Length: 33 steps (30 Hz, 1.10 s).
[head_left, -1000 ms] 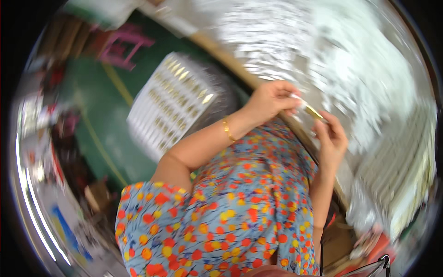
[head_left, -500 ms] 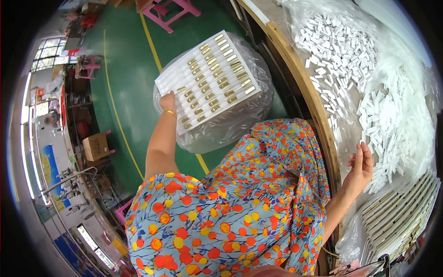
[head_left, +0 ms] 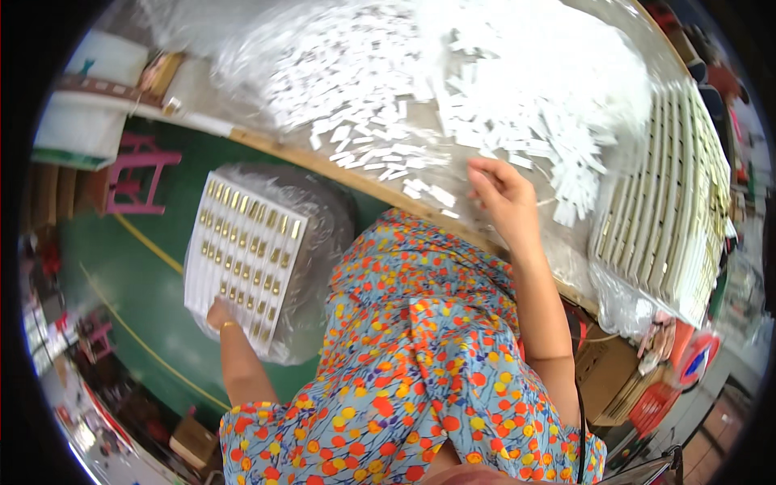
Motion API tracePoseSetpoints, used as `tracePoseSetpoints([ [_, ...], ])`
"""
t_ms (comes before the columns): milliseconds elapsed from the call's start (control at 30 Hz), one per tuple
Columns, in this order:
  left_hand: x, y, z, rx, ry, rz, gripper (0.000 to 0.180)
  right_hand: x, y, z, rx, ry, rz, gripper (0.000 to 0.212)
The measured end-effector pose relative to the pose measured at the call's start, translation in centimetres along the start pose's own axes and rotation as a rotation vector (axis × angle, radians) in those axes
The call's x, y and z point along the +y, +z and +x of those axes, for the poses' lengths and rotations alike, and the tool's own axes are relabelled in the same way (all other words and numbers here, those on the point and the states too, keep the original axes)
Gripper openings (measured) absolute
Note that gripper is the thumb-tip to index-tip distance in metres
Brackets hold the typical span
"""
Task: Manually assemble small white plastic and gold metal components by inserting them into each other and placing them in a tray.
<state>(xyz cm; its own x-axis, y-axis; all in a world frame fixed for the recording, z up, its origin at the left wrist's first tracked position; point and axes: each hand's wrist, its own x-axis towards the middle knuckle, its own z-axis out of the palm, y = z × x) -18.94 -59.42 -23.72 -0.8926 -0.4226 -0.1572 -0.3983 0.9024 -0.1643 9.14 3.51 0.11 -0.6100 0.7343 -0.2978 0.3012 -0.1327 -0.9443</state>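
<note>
Readable text: none; every letter or number is too small or blurred.
Round red item [head_left: 697,361]: at the right edge, with a blue and white middle like a label; any lettering there is lost.
Cardboard at lower right [head_left: 602,364]: beside the worktop [head_left: 558,250]; no print legible.
Carton at lower left [head_left: 194,440]: blurred, no print legible.
White pieces [head_left: 356,145]: loose on the worktop; nothing readable on them.
Tray [head_left: 198,279]: no letter or number legible on it or on its gold pieces [head_left: 227,196].
Yellow line [head_left: 149,242]: a wordless marking on the green floor [head_left: 153,295].
</note>
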Motion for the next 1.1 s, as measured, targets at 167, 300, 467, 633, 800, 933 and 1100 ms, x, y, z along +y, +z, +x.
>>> tracePoseSetpoints([
  [167,-2.2,1.3,0.8,0.113,-0.147,-0.036,0.042,-0.6,-1.2,3.9,0.204,-0.541,-0.790,0.014],
  [300,14.5,-9.6,-7.2,0.345,0.151,-0.930,0.030,-0.3,-1.6,5.0,0.143,-0.582,-0.981,0.014],
  [467,29.2,-20.8,-20.5,0.184,0.841,-1.196,0.031,0.4,-1.8,5.0,0.125,-0.563,-0.947,0.014],
  [633,37.6,-25.4,-32.4,-0.171,1.402,-1.246,0.021,1.0,-3.1,4.1,0.062,-0.539,-0.885,0.012],
  [800,44.3,-25.5,-38.9,-0.178,2.004,-0.920,0.013,0.3,-3.6,2.8,0.107,-0.596,-0.834,0.007],
  [933,47.3,-25.4,-39.7,-0.110,2.212,-0.867,0.011,0.9,-1.7,0.8,0.050,-0.687,-0.813,0.011],
  [1100,47.4,-26.7,-40.2,-0.494,1.861,-0.642,0.014,1.9,-0.1,1.1,-0.015,-0.611,-0.954,0.010],
])
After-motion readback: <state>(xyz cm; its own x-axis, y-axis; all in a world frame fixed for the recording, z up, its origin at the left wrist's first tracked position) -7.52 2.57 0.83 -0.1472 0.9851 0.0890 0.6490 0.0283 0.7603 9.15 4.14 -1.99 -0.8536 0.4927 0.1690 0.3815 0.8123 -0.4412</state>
